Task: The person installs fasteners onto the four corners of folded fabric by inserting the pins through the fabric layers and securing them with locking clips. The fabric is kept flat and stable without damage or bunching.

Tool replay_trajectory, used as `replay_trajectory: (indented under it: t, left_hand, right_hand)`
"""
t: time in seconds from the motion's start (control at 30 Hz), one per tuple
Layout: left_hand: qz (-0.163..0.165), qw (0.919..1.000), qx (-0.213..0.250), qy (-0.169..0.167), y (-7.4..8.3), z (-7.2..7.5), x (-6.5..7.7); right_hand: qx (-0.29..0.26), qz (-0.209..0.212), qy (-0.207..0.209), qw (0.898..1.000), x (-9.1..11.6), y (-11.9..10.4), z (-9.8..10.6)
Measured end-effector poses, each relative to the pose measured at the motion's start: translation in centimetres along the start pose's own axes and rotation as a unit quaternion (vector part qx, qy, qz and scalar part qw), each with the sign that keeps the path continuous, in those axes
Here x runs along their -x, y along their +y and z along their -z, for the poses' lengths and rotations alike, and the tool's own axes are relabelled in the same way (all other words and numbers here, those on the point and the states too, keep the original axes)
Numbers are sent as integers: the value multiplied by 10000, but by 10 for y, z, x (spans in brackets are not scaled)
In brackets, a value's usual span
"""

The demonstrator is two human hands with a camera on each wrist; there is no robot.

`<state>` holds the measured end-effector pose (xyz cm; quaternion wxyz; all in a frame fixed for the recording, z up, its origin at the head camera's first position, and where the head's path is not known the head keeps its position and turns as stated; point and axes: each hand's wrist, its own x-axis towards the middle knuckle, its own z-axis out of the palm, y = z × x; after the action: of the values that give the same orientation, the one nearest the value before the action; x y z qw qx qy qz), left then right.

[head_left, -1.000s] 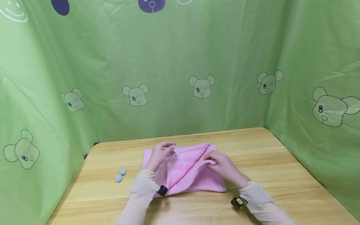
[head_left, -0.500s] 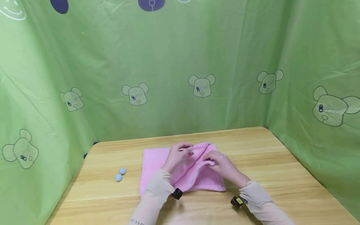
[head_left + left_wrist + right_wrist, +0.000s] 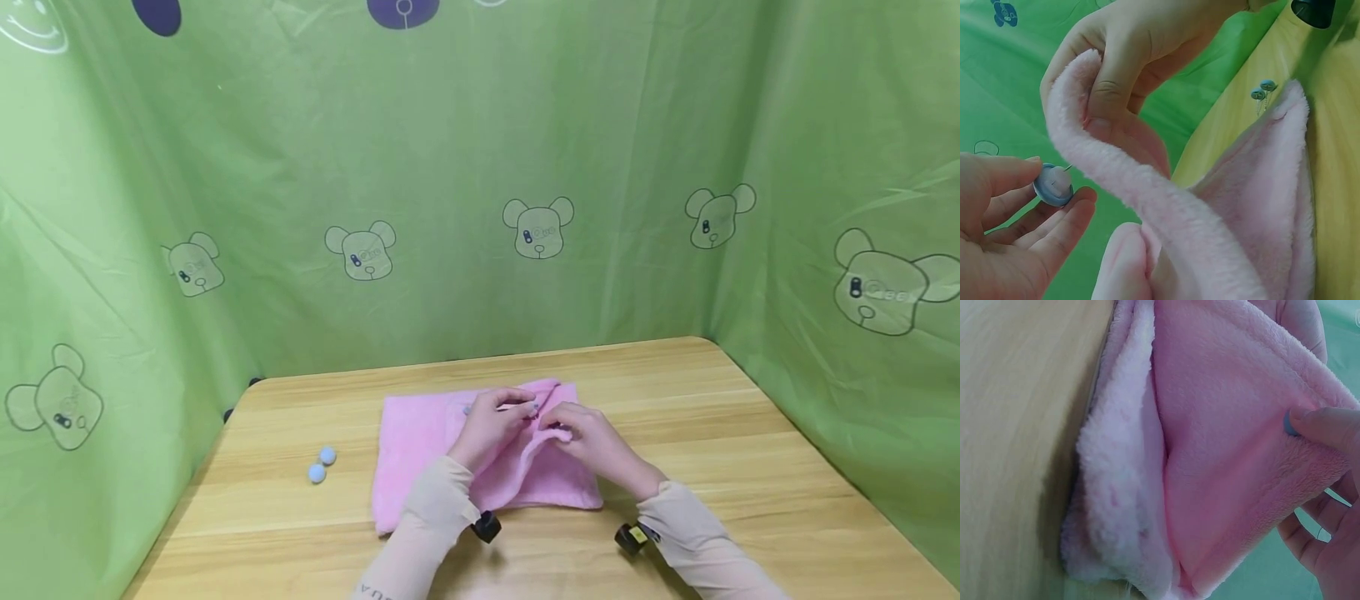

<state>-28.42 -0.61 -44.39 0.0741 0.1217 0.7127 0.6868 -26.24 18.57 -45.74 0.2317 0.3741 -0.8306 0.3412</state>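
In the left wrist view, my left hand [image 3: 1010, 219] pinches a blue round-headed pin [image 3: 1054, 186], pale in its centre, between thumb and fingers. A thin metal point juts from the pin toward the raised edge of a pink plush blanket [image 3: 1166, 200]. My right hand [image 3: 596, 437] grips that edge and lifts it in a fold. Under the right thumb, a blue disc [image 3: 1290, 424] lies against the plush in the right wrist view. The folded blanket rests on the wooden table, partly hidden by both hands. Another small blue piece [image 3: 468, 409] shows beside the left hand.
Two light blue round pieces [image 3: 322, 465] lie on the wooden table [image 3: 247, 517], left of the blanket. In the left wrist view, two blue heads on thin stems [image 3: 1262, 89] show beyond the cloth. A green curtain [image 3: 450, 317] with bear prints surrounds the table's back and sides.
My left hand has moved right across the blanket to the raised edge, uncovering the cloth's left part. My right hand keeps its grip on the edge, almost still.
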Motion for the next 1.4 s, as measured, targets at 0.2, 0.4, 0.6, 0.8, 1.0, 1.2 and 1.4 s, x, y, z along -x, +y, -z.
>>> replay_trajectory:
  t: [0.2, 0.4, 0.6, 0.8, 1.0, 1.2, 1.4]
  left_hand:
    - [-26, 9998, 180, -55, 1, -1, 2]
    - [15, 9997, 215, -100, 0, -2, 1]
    - [12, 9995, 267, -147, -2, -2, 0]
    - [5, 9994, 273, -202, -2, -1, 0]
    - [-6, 9990, 370, -267, -2, -1, -1]
    - [-26, 9986, 442, -285, -3, -1, -1]
    - [30, 9986, 429, -311, -3, -1, -1]
  right_hand:
    - [45, -14, 0, 10000, 0, 1, 0]
    - [18, 33, -14, 10000, 0, 1, 0]
    - [-19, 49, -32, 10000, 1, 1, 0]
    - [24, 49, -36, 10000, 1, 1, 0]
    - [23, 71, -21, 10000, 0, 0, 0]
    - [18, 84, -20, 10000, 1, 2, -1]
    - [3, 68, -30, 10000, 1, 3, -2]
